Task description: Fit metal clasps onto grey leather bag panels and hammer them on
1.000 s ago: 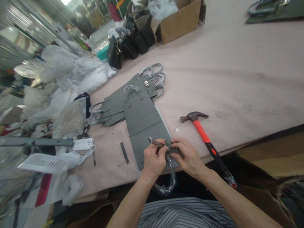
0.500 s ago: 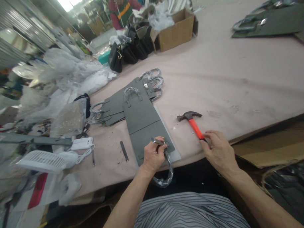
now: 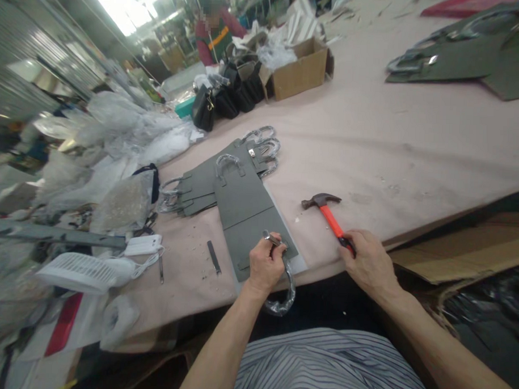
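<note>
My left hand [image 3: 266,265] is closed round a short metal punch [image 3: 271,238], held at the near end of a grey-green bag panel [image 3: 246,202]. A plastic-wrapped handle [image 3: 286,300] hangs from that end over the table edge. My right hand [image 3: 370,263] has its fingers round the black grip end of a hammer [image 3: 332,221] with an orange shaft; its head lies on the table. Under the panel, a pale sheet [image 3: 298,263] shows along the right side.
More grey panels [image 3: 196,184] with wrapped handles lie beyond. At the left are a white fan-like device [image 3: 76,272] and a dark strip [image 3: 213,256]. Farther off stand black bags [image 3: 203,107], a cardboard box [image 3: 300,71] and a person [image 3: 216,37]. Other panels [image 3: 460,57] lie far right.
My right hand has closed on the hammer's grip, where its fingers were reaching before. My left hand keeps the punch at the panel. The view has shifted slightly.
</note>
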### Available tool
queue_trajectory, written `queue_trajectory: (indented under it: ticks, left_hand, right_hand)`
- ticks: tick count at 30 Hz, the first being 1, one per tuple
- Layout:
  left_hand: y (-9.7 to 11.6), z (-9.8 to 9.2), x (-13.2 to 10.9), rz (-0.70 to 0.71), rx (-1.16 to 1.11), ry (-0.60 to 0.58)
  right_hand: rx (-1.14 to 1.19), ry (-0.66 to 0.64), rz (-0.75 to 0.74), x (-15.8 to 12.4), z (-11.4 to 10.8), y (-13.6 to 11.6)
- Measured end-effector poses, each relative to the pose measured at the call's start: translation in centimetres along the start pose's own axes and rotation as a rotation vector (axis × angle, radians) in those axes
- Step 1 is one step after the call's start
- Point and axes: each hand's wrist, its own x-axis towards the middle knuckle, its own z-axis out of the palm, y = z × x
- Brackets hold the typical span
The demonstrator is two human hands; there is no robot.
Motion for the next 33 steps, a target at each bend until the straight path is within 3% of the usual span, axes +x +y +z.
queue_trajectory:
  ticks: [5,8,14,18,22,25,30,33]
  left_hand:
    - [0.0,0.0,0.0,-0.001,0.015,-0.005]
    - [-0.2,-0.1,0.1,0.007,-0.001,-0.019]
    - [-0.7,-0.3,0.3,-0.011,-0.032,-0.085]
    - [-0.7,-0.3,0.3,-0.026,-0.031,-0.102]
    - [0.0,0.0,0.3,-0.048,0.010,-0.125]
    - [0.5,0.0,0.4,-0.078,0.025,-0.106]
    - [0.6,0.0,0.4,-0.060,0.016,-0.127]
    - [0.4,0.1,0.3,-0.075,0.008,-0.132]
  right_hand:
    - [-0.052,-0.072,0.073,-0.1,-0.4,-0.7]
    - [-0.012,-0.163,0.195,0.9,-1.0,-1.2]
    - [0.704,-0.484,0.748,3.7,-2.3,-2.3]
    - [0.928,-0.602,0.837,4.2,-2.4,-3.7]
    - [0.998,-0.608,0.865,4.6,-3.6,-5.5]
    - [0.882,-0.511,0.667,5.0,-6.7,-7.1]
    - [0.315,-0.226,-0.087,4.4,-12.2,-8.3]
    - [0.068,-0.230,-0.333,4.1,-13.8,-8.3]
